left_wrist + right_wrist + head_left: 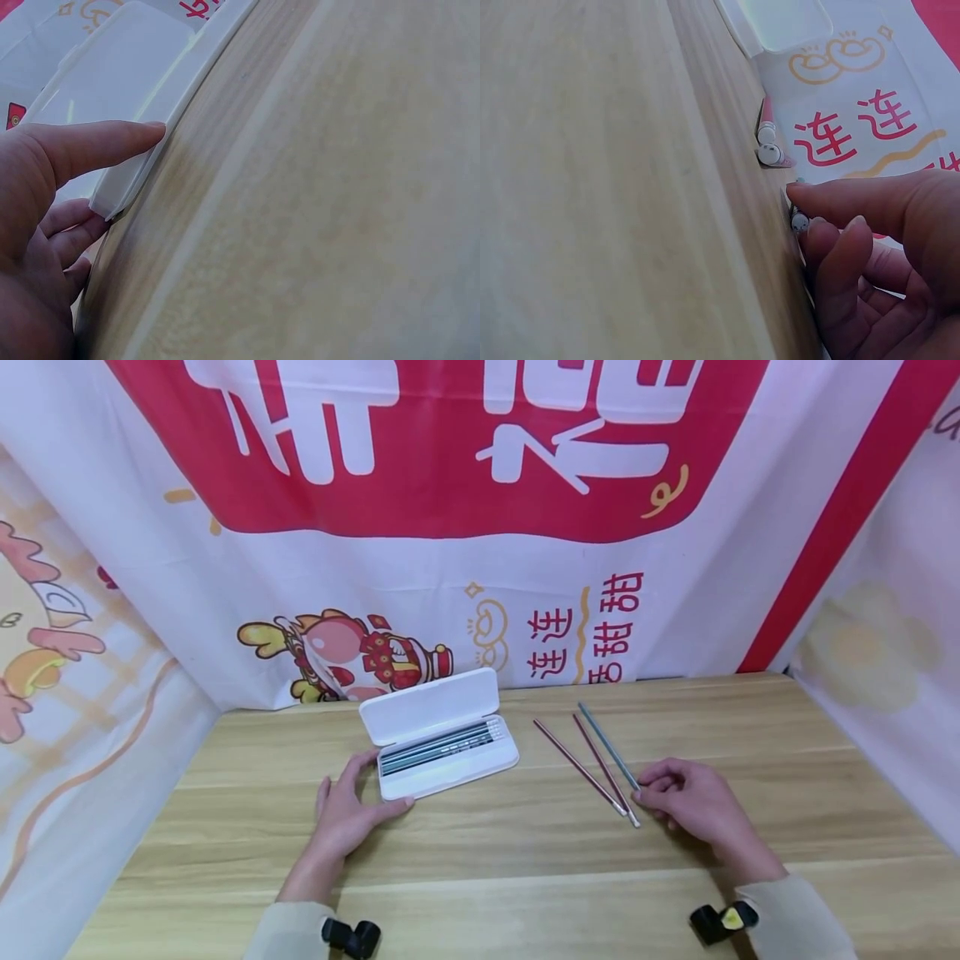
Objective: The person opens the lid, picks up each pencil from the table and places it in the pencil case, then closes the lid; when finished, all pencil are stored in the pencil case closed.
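Observation:
A white pencil case (450,781) lies with its lid (431,706) raised and several dark and teal pencils (438,748) in it. My left hand (351,810) grips the case's left end, thumb along the front edge and fingers at the side; the left wrist view shows the thumb (112,146) on the rim. To the right, my right hand (686,793) pinches the near end of a blue pencil (606,743) between thumb and fingers. In the right wrist view, its white end (800,223) shows between the fingertips. Two red pencils (573,760) (602,760) lie beside it, converging at their white-tipped near ends.
Everything lies on a wood-grain table (487,877). A white cloth (420,581) with red print hangs along the table's back edge, close behind the raised lid. More printed cloth hangs at the left (97,610) and right (877,610).

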Demonstrator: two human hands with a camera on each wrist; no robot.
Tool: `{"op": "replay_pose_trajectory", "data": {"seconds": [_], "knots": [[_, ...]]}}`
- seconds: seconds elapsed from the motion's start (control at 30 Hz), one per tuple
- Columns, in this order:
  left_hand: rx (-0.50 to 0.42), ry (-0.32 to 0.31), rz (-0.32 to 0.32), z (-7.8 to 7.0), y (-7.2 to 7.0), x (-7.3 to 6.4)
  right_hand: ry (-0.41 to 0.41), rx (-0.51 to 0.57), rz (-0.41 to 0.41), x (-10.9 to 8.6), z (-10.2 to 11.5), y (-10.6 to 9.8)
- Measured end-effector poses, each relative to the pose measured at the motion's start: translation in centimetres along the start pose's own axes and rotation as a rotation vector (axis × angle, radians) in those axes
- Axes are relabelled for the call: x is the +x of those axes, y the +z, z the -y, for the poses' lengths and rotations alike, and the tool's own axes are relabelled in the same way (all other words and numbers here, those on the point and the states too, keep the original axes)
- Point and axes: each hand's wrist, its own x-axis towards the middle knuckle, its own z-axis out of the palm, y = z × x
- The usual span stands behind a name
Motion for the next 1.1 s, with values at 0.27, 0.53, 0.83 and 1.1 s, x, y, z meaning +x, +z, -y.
{"op": "replay_pose_trajectory", "data": {"seconds": [0.27, 0.53, 0.83, 1.1], "knots": [[0.004, 0.002, -0.003, -0.1, 0.0, 0.1, 0.000, -0.013, -0.016, -0.1, 0.2, 0.0], [-0.007, 0.005, -0.002, -0.2, 0.0, 0.0, -0.047, -0.056, -0.031, -0.4, 0.3, 0.1], [-0.017, 0.007, 0.004, 0.0, -0.2, 0.0, -0.029, -0.059, -0.036, -0.3, 0.5, 0.3], [-0.021, -0.004, 0.007, 0.1, 0.0, 0.0, 0.030, 0.120, 0.043, 0.2, -0.2, -0.8]]}}
